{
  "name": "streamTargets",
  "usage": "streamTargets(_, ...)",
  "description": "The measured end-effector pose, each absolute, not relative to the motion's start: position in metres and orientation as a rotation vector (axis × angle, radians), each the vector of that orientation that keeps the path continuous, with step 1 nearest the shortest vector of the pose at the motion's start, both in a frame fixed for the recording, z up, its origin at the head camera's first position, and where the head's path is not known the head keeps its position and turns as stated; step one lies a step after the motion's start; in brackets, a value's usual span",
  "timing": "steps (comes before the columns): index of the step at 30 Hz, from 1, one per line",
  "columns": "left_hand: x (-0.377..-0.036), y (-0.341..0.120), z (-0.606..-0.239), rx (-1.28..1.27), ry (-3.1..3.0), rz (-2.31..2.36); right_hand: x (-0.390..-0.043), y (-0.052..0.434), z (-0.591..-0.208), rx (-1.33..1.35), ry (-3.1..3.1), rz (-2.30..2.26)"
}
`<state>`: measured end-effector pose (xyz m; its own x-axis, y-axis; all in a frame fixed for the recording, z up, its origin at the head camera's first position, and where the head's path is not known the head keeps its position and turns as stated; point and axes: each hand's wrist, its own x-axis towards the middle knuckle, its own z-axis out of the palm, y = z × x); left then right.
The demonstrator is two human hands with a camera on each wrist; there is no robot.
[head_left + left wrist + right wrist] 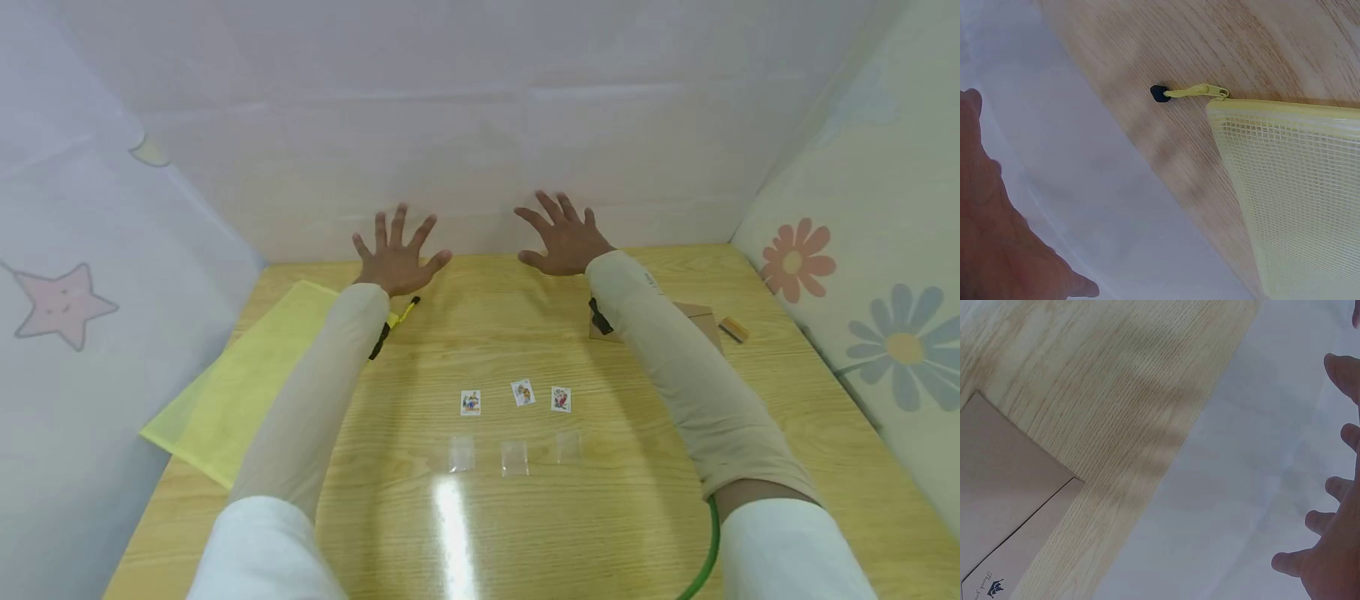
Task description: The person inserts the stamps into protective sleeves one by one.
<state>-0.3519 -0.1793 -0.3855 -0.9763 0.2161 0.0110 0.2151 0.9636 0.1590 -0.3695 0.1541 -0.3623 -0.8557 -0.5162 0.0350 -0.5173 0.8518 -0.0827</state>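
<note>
Both hands are hovering with fingers spread wide and holding nothing, palms facing down over the far edge of the light wooden table [787, 400], close to the pale fabric backdrop. The left hand [396, 260] is stretching out just beyond the corner of a flat yellow mesh zipper pouch [240, 392], which is lying on the left part of the table with its yellow zipper pull and small black tab [408, 308] pointing toward the middle; the left wrist view is showing that pull [1197, 92] resting on the wood just beside the pouch's mesh corner [1297, 187], with the hand [997, 244] apart from it at the edge of the view. The right hand [566, 240] is reaching level with the left one, well apart from it, and its sleeve is passing over a flat brown cardboard envelope [697, 321] lying on the right part of the table; the right wrist view is showing that envelope [1004, 506] with small dark print at one corner, and the spread fingers [1335, 369] over the white backdrop. A small tan and orange block [733, 328] is sitting just beside the envelope on its right. Nearer the person, in the middle of the table, three small picture cards [522, 392] are lying in a row, and just in front of them three small clear plastic sleeves [514, 457] are lying in a matching row, each apart from its neighbours. Beige arm covers are wrapping both forearms, and a green cable [708, 542] is curving beside the right arm.
</note>
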Motion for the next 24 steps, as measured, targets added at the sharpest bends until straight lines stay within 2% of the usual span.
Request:
streamTargets(10, -0.338, -0.179, -0.370, 0.437, 3.045, 0.216, -0.354, 0.155, -0.354, 0.949, -2.993, 0.130)
streamTargets(14, -0.321, -0.167, -0.365, 0.577, 3.056, 0.180, -0.337, 0.152, -0.348, 1.002, -3.026, 0.079)
streamTargets(18, -0.283, -0.136, -0.363, 0.830, 3.076, 0.109, -0.304, 0.153, -0.351, 1.158, -3.102, 0.105)
streamTargets(24, -0.199, -0.085, -0.383, 1.417, 2.733, 0.116, -0.248, 0.164, -0.385, 1.668, -3.088, 0.376)
